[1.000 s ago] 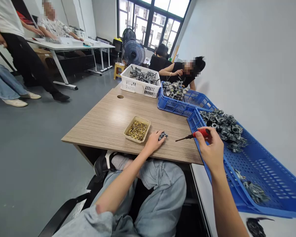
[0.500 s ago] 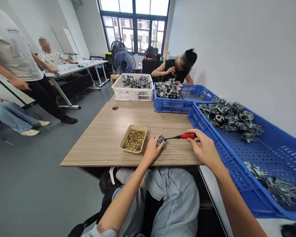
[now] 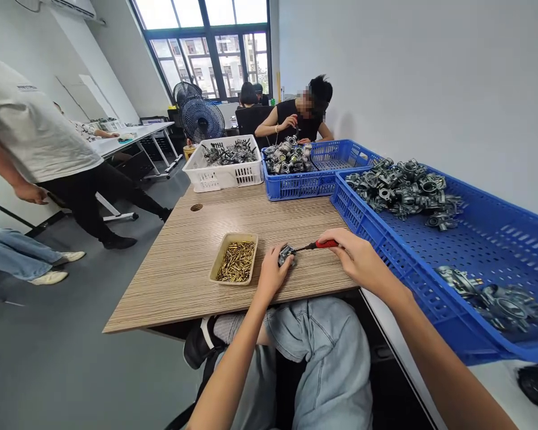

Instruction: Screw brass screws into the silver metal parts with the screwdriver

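Note:
My left hand (image 3: 272, 270) is closed around a small grey metal casting (image 3: 286, 255), holding it down on the wood-grain table (image 3: 170, 272). In my right hand (image 3: 350, 255) is a screwdriver (image 3: 326, 243) with a red and black handle. Its dark shaft lies nearly level, and the tip meets the right side of the casting; my fingers hide part of the handle. Left of my left hand stands a cream tray (image 3: 213, 276) full of small brass pieces (image 3: 237, 261).
Along the right runs a blue crate (image 3: 475, 251) with piles of metal castings (image 3: 399, 188). A second blue crate (image 3: 296, 186) and a white crate (image 3: 224, 177) stand at the table's far end. A person (image 3: 311, 113) sits behind them; another person (image 3: 40, 131) walks at left.
My view has swung to the right. My right hand has wrapped further around the screwdriver handle, whose tip stays at the casting. The person at left has stepped along.

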{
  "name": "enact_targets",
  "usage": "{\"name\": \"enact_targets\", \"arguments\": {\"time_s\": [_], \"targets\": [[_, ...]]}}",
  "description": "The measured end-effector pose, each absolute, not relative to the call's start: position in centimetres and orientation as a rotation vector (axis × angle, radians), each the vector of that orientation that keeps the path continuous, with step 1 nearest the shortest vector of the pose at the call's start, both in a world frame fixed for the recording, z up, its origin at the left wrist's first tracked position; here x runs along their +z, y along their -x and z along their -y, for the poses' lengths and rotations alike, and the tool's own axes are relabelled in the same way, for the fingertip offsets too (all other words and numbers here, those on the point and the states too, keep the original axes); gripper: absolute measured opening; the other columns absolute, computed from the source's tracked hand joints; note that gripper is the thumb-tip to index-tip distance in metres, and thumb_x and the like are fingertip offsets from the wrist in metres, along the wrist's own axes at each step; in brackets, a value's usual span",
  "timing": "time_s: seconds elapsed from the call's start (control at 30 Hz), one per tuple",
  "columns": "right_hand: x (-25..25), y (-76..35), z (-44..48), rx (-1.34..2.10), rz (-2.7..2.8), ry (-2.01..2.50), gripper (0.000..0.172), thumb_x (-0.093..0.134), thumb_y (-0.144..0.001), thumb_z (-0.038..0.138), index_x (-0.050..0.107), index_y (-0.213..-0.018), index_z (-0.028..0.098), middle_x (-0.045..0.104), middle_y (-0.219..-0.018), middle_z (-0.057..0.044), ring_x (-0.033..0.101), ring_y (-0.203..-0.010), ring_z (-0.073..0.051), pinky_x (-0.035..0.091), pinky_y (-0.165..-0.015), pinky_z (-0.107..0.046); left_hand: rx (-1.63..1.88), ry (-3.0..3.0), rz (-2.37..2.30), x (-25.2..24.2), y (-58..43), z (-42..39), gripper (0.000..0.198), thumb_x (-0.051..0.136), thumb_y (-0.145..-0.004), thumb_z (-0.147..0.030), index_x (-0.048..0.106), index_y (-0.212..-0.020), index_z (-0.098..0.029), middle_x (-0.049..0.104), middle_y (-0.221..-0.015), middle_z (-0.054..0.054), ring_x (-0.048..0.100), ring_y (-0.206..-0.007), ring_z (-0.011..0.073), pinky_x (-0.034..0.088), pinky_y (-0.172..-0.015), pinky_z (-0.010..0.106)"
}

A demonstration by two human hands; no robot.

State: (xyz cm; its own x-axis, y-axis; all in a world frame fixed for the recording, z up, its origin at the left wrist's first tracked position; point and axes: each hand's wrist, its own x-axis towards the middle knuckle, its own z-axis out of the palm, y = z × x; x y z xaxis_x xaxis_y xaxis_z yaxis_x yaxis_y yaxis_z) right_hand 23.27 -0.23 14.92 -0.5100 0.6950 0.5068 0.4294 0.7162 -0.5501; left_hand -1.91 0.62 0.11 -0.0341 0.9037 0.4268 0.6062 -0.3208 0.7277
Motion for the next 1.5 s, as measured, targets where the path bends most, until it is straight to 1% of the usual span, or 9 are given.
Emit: {"name": "enact_targets", "arguments": {"time_s": [0.23, 0.53, 0.73, 0.9, 1.17, 1.4, 1.5], "targets": [[15.38, -22.86, 0.69, 0.455, 2.222, 0.769, 0.031, 0.046, -0.102, 0.009, 0.068, -0.116, 0.025, 0.075, -0.116, -0.006, 0.07, -0.11, -0.024, 0.057, -0.099, -0.043, 1.282, -1.914, -1.594, 0.1, 1.93, -0.6, 0.041, 0.065, -0.104, -0.031, 0.062, -0.145, -0.025, 0.069, -0.133, 0.012, 0.067, -0.125, 0.0291, 0.052, -0.113, 0.046], [15.43, -23.0, 0.71, 0.44, 2.25, 0.769, 0.034, 0.043, -0.103, 0.008, 0.068, -0.116, 0.026, 0.074, -0.12, -0.006, 0.068, -0.116, -0.025, 0.055, -0.103, -0.045, 1.32, -1.919, -1.568, -0.42, 2.06, -0.97, 0.042, 0.067, -0.103, -0.031, 0.063, -0.145, -0.025, 0.07, -0.134, 0.012, 0.067, -0.126, 0.0288, 0.051, -0.115, 0.047], [15.53, -22.93, 0.89, 0.439, 2.27, 0.781, 0.032, 0.042, -0.104, 0.008, 0.067, -0.116, 0.025, 0.074, -0.12, -0.005, 0.067, -0.116, -0.024, 0.054, -0.104, -0.043, 1.325, -1.922, -1.568, -0.45, 2.09, -0.96, 0.042, 0.067, -0.103, -0.032, 0.063, -0.145, -0.026, 0.07, -0.133, 0.012, 0.068, -0.125, 0.0284, 0.052, -0.113, 0.046], [15.3, -22.93, 0.85, 0.426, 2.277, 0.78, 0.034, 0.042, -0.104, 0.006, 0.067, -0.117, 0.026, 0.074, -0.123, -0.005, 0.067, -0.119, -0.024, 0.053, -0.106, -0.042, 1.326, -1.922, -1.567, -0.42, 2.06, -0.97, 0.042, 0.068, -0.103, -0.032, 0.063, -0.144, -0.026, 0.07, -0.134, 0.012, 0.067, -0.126, 0.0283, 0.052, -0.113, 0.046], [15.51, -22.97, 0.94, 0.426, 2.284, 0.784, 0.034, 0.042, -0.104, 0.007, 0.066, -0.116, 0.027, 0.074, -0.122, -0.005, 0.067, -0.118, -0.024, 0.053, -0.104, -0.041, 1.317, -1.906, -1.567, -0.29, 2.05, -0.95, 0.041, 0.067, -0.104, -0.033, 0.063, -0.144, -0.026, 0.07, -0.136, 0.012, 0.066, -0.13, 0.0292, 0.05, -0.115, 0.046], [15.49, -23.15, 0.94, 0.418, 2.288, 0.778, 0.032, 0.041, -0.106, 0.008, 0.066, -0.117, 0.026, 0.073, -0.124, -0.005, 0.066, -0.118, -0.024, 0.051, -0.106, -0.044, 1.325, -1.911, -1.563, -0.13, 1.99, -0.83, 0.042, 0.067, -0.103, -0.032, 0.063, -0.144, -0.026, 0.07, -0.136, 0.012, 0.066, -0.128, 0.0294, 0.051, -0.114, 0.047], [15.37, -23.17, 0.9, 0.413, 2.29, 0.782, 0.034, 0.042, -0.104, 0.007, 0.066, -0.117, 0.026, 0.074, -0.124, -0.005, 0.066, -0.119, -0.024, 0.051, -0.106, -0.044, 1.321, -1.909, -1.566, -0.08, 1.96, -0.8, 0.041, 0.066, -0.103, -0.032, 0.063, -0.144, -0.026, 0.07, -0.136, 0.012, 0.066, -0.128, 0.0292, 0.051, -0.113, 0.047]]}}
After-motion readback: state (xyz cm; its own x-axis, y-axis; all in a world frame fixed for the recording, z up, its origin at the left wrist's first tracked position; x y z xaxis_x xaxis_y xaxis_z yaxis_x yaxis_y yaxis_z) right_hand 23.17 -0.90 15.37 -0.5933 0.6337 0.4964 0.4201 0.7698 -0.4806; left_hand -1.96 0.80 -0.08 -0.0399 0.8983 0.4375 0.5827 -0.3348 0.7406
